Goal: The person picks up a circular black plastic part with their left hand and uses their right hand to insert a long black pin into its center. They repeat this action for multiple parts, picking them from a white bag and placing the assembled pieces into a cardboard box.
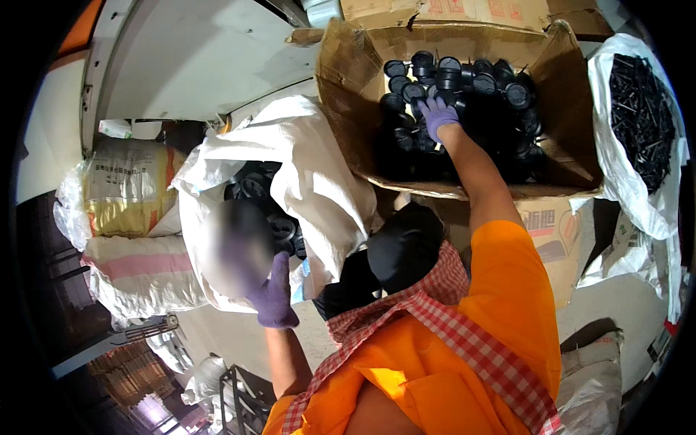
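My right hand (pixel 438 117), in a purple glove, reaches into a large cardboard box (pixel 565 109). Its fingers are spread and rest on the black round plastic parts (pixel 484 83) heaped inside. My left hand (pixel 274 293), also gloved in purple, is at the mouth of a white woven sack (pixel 319 167). Its thumb points up, apart from the palm; a blurred patch covers its fingers and whatever they may hold. More black round parts (pixel 281 230) lie in the sack beyond that hand.
A white sack of thin black pieces (pixel 641 116) stands right of the box. Stuffed sacks (pixel 145 268) are stacked at the left, below a pale panel (pixel 217 58). Another cardboard box (pixel 554 246) sits under the big one. A dark metal frame (pixel 235 399) is at lower left.
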Tool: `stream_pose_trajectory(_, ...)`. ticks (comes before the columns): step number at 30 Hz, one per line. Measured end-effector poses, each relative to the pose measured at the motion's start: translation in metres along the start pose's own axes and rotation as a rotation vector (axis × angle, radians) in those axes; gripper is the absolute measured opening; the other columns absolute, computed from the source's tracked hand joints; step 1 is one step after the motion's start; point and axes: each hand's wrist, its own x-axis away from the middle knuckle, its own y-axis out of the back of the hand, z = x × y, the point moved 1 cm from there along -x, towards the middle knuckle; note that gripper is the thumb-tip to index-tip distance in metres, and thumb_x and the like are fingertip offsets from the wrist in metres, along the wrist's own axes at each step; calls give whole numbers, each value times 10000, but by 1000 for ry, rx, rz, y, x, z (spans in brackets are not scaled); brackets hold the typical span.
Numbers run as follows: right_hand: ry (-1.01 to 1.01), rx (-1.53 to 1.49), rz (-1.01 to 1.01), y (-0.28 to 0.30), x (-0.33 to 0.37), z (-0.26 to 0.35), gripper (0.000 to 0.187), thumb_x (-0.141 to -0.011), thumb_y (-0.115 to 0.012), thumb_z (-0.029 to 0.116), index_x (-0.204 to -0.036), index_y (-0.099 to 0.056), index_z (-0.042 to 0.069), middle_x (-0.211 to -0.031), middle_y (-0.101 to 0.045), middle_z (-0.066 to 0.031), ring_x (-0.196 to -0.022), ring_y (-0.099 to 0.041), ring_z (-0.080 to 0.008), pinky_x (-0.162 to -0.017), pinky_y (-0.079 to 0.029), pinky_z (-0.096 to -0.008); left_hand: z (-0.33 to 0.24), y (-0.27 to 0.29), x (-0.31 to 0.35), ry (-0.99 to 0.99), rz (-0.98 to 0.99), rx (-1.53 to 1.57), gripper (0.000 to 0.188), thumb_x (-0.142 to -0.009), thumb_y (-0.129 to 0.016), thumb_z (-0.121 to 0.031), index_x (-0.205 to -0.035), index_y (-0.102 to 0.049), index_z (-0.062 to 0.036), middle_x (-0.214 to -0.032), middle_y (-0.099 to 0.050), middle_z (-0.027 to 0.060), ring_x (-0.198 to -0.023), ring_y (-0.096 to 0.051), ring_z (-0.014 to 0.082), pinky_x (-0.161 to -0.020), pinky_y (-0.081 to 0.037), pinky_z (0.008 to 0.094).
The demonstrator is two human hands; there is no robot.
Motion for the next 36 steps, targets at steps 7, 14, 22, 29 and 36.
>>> stream_pose_trajectory(7, -78, -307, 337, 21, 22, 6, 437, -798, -609, 249, -1174, -545, 38, -1106, -609, -228, -1050, -588, -378, -902, -465, -437, -30, -20, 18, -144, 413, 364, 571, -804, -591, 19, -1347, -418, -13, -1322, -481, 171, -1203, -468, 267, -1014, -367, 412)
stream_pose_trajectory(14, 239, -944, -502, 146, 211, 72, 457, -842, -561, 178, -1256, -450, 22, -1116, -507, -229, -1015, -525, -385, -909, -423, -445, -75, -85, 35, 274, 838, 1084, 939, -851, -659, -396, -1497, -33, -128, -1501, -212, 61, -1272, -378, 281, -998, -378, 405)
stream_pose_trajectory(22, 216, -1960, 138, 166, 315, 101, 301, -912, -548, 88, -1192, -472, 5, -1073, -612, -119, -925, -608, -185, -780, -504, -305, -85, -74, 58, 577, 587, 1318, 469, -845, -553, -24, -1292, -413, 5, -1114, -564, 130, -977, -577, 222, -852, -494, 331)
stream_pose_trajectory(29, 724, -377, -749, 163, 325, 111, 390, -734, -638, 108, -1112, -560, 48, -1184, -551, -108, -1209, -449, -281, -1001, -362, -380, -51, -45, 84, 499, 553, 772, 426, -781, -513, 47, -1206, -508, 36, -1081, -599, 134, -920, -607, 231, -768, -541, 347)
stream_pose_trajectory(36, 520, -583, 83, 168, 332, 115, 233, -777, -608, 208, -964, -553, 80, -907, -621, -164, -904, -596, -342, -844, -442, -444, -63, -26, 88, -224, 474, 170, 283, -812, -564, -40, -1093, -573, -9, -969, -666, 119, -883, -644, 216, -762, -505, 304)
